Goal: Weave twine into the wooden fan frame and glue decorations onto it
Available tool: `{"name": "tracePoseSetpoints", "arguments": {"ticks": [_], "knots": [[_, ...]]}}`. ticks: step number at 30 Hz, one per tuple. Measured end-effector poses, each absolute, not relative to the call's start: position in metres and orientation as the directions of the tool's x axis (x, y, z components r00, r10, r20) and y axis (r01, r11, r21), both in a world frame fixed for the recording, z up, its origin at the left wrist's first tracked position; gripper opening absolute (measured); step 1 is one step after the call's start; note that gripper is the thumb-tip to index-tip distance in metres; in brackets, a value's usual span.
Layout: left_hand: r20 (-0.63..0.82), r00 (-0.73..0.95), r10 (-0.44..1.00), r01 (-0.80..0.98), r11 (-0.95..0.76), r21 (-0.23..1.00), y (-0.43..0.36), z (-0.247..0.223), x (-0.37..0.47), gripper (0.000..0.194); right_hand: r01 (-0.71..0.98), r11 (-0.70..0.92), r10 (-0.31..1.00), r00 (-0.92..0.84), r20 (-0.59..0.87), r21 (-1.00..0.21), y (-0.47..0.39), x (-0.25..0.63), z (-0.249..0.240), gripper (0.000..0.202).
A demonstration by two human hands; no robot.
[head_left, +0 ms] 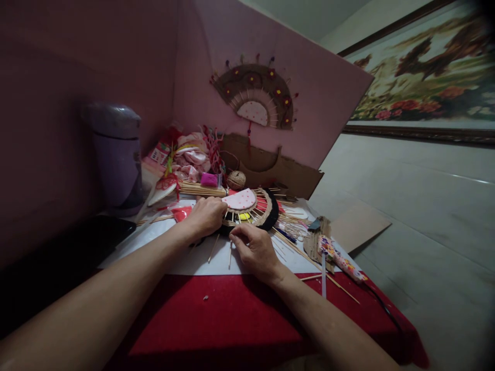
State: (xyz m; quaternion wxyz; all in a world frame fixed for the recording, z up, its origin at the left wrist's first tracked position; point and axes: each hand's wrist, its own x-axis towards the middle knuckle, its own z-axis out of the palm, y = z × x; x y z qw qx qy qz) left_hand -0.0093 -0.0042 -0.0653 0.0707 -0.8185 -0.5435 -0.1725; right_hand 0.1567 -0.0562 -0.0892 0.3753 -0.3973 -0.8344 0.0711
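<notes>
A half-round craft fan (273, 208) with a black outer band, a twine-coloured ring, thin wooden ribs and a pink dotted centre is held over the white sheet (185, 265). My left hand (209, 214) is closed on the fan's left end. At the fan's lower rim, my right hand (253, 250) has thumb and forefinger pinched together on a thin wooden stick (230, 257) that points down toward me. Another stick (213, 248) juts from the rim beside it. The exact grip of the right fingertips is partly hidden.
On the right, a flower-patterned glue gun (342, 260) with a cord lies by torn cardboard (313, 242). Behind are a twine ball (236, 179), bundled sticks (197, 189) and pink fabric (193, 154). A purple container (118, 159) stands left; a finished fan (220, 85) hangs on the pink board.
</notes>
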Motion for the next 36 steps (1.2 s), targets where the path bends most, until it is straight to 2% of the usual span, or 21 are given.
{"name": "tracePoseSetpoints", "arguments": {"ticks": [12,17,20,26,36], "knots": [[0.364,0.356,0.860,0.911,-0.406,0.069,-0.004,-0.065,-0.010,0.023,0.617,0.662,0.726,-0.390,0.566,-0.425,-0.056,0.157,-0.089,0.010],[0.366,0.346,0.864,0.915,-0.397,0.071,-0.004,-0.064,-0.010,0.024,0.611,0.644,0.720,-0.283,0.634,-0.459,-0.052,0.159,-0.087,0.015],[0.377,0.350,0.858,0.912,-0.404,0.073,-0.004,-0.064,-0.010,0.024,0.636,0.634,0.705,-0.240,0.668,-0.440,-0.047,0.161,-0.088,0.015],[0.408,0.355,0.841,0.906,-0.417,0.071,-0.003,-0.064,-0.010,0.026,0.672,0.632,0.703,-0.285,0.652,-0.386,-0.044,0.161,-0.092,0.020],[0.388,0.346,0.854,0.909,-0.407,0.086,-0.006,-0.062,-0.010,0.020,0.651,0.653,0.702,-0.327,0.633,-0.387,-0.043,0.161,-0.096,0.029]]}}
